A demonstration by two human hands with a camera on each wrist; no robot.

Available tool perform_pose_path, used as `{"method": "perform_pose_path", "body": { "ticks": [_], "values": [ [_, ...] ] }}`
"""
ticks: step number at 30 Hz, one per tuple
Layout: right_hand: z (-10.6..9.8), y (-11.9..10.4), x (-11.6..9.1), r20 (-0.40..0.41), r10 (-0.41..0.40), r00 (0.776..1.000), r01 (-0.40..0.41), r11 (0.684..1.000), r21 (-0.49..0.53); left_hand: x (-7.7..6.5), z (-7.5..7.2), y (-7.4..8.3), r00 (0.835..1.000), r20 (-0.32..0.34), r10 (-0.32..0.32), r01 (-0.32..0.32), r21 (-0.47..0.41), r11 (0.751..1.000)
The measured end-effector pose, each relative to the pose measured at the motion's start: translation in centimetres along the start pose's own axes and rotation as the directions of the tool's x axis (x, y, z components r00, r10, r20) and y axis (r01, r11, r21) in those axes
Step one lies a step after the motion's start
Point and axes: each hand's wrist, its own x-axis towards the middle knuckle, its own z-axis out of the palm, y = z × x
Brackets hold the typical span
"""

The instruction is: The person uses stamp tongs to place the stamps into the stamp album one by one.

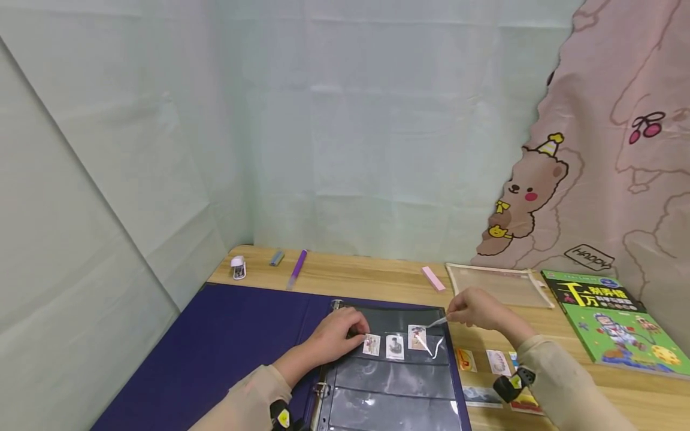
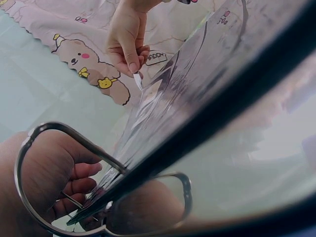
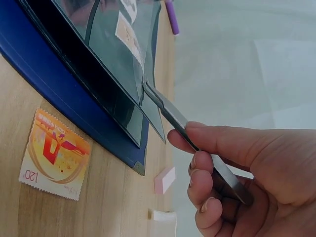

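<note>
In my right hand [image 1: 477, 308] I pinch metal tweezers [image 3: 170, 111] between thumb and fingers. Their tips meet the edge of a stamp [image 1: 417, 337] at the right of the top row on a clear-pocketed black album page [image 1: 393, 375]. Two more stamps sit left of it: a grey portrait stamp [image 1: 395, 347] and a small reddish one [image 1: 371, 345]. My left hand [image 1: 334, 335] rests on the page beside the reddish stamp, fingers loosely bent, thumb near that stamp. The page hangs on the metal rings [image 2: 64, 133] of a dark blue binder [image 1: 232, 341] lying open.
Several loose stamps lie right of the binder, among them an orange stamp [image 3: 54, 155]. A green book [image 1: 620, 326] and a mesh pouch [image 1: 496, 284] are at the right. Along the back are a pink eraser-like block [image 1: 433, 279], a purple pen [image 1: 297, 268] and a small white device [image 1: 238, 267].
</note>
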Motion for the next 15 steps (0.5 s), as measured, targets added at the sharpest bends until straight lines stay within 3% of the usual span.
{"method": "perform_pose_path", "body": {
  "ticks": [15],
  "values": [
    [0.36,-0.89,0.73,0.009,-0.036,0.999,0.036,0.999,-0.022,0.03,0.04,-0.07,1.000,-0.001,-0.004,0.004,-0.004,1.000]
  ]
}}
